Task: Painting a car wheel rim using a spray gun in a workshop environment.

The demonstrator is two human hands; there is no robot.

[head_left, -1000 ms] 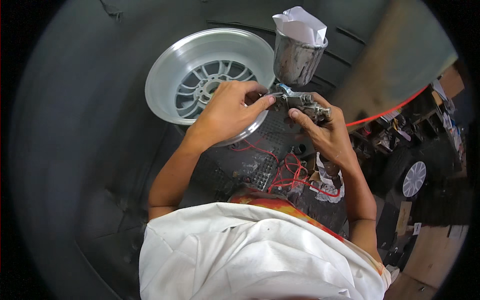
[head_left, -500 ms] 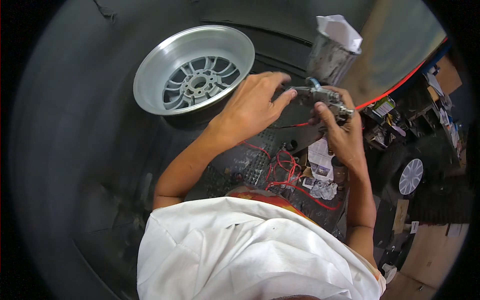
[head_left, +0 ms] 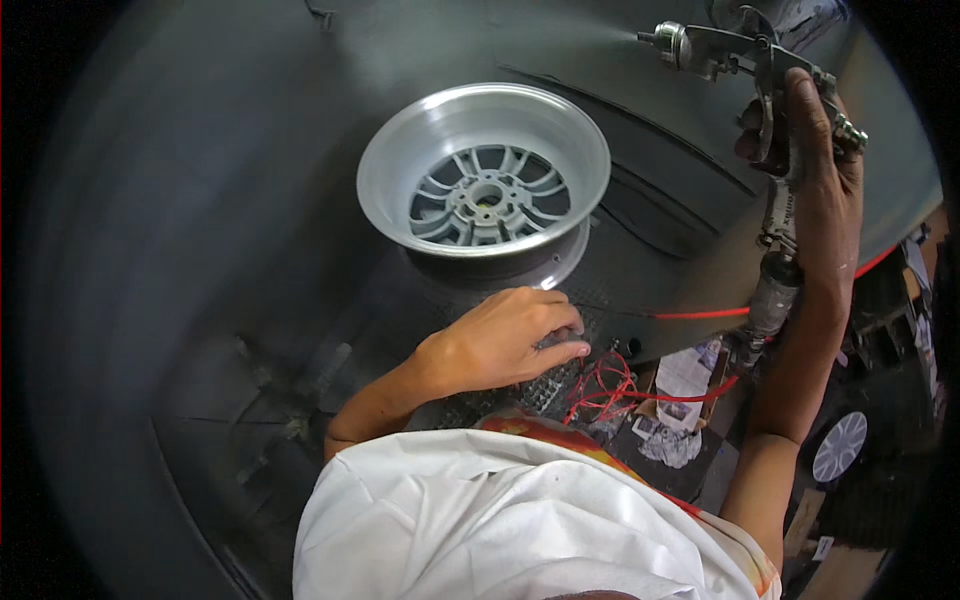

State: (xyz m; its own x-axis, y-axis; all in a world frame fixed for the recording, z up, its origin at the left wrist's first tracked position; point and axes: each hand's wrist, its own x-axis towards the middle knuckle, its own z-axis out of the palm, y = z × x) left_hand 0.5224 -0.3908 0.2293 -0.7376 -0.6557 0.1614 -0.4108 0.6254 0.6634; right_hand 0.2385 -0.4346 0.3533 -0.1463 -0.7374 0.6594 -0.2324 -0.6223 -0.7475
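Observation:
My right hand is raised at the upper right, its fingers wrapped around the grip of a metal spray gun. A pale mist fans out to the left from the gun's nozzle. The gun's upper part runs out of the picture at the top. Below the grip hangs an air fitting with a hose. A silver alloy wheel lies tilted in the middle, its spokes visible down inside the barrel. Just in front of it is my left hand, loosely curled, with the thumb apart from the fingers; nothing shows in it.
A red hose lies tangled on the floor at the lower middle. Newspaper sheets and crumpled paper are beside it. To the right stand a cluttered shelf and a grey wheel cover. Dark sheeting surrounds the wheel.
My right hand has swung up and right with the spray gun, which now emits mist. My left hand has left the gun and dropped lower. The view has shifted, so the wheel appears further right.

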